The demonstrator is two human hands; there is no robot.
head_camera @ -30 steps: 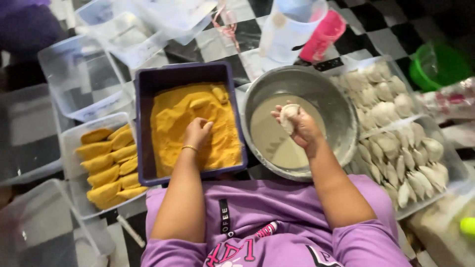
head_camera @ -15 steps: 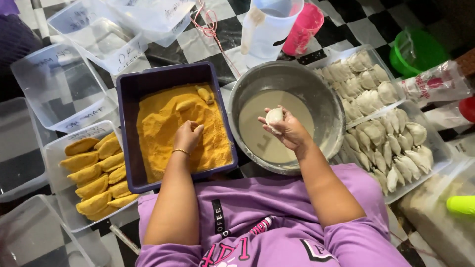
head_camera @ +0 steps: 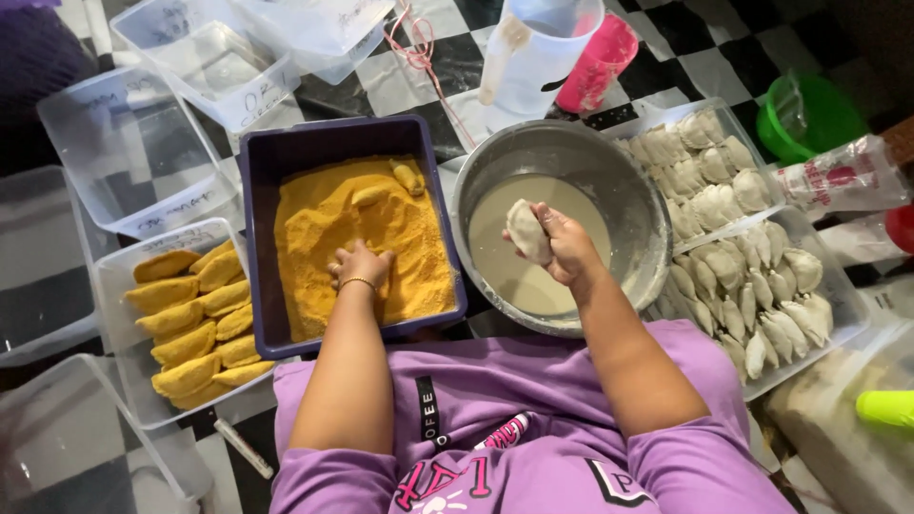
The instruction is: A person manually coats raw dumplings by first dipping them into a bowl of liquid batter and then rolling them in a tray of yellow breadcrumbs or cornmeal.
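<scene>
A purple tub [head_camera: 286,152] of yellow crumbs [head_camera: 362,238] sits beside a steel bowl [head_camera: 628,181] of pale batter. The left hand [head_camera: 359,266] presses into the crumbs, apparently grasping nothing. The right hand [head_camera: 564,246] clasps a raw pastry [head_camera: 526,231] over the bowl's centre.

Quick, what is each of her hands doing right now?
Left hand: open, pressed into the orange crumbs.
Right hand: closed on a pale dumpling above the batter bowl.

Crumb tray [head_camera: 257,238] and metal bowl [head_camera: 628,181] nearly touch, seemingly leaving no passage.
</scene>
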